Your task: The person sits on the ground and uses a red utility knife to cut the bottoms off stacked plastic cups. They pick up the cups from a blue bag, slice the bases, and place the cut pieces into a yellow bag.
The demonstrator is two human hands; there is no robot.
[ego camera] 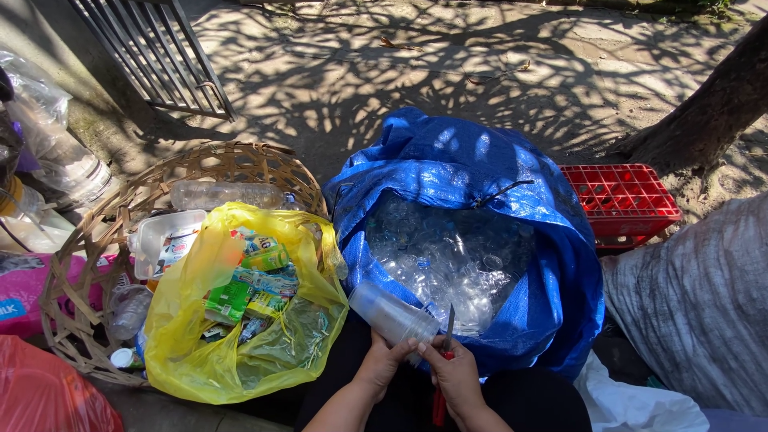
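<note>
Hands: left hand (382,360) grips clear plastic cup (392,314), right hand (456,372) clasps red-handled knife (445,352); label-cutting step, blade must meet cup rim.

Both forearms reach forward, close together; left hand (382,358) and right hand (454,374) have fingers curled, each gripping.

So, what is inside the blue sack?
The blue sack holds many clear plastic cups, piled loosely. What lies beneath the top cups cannot be seen.
</note>
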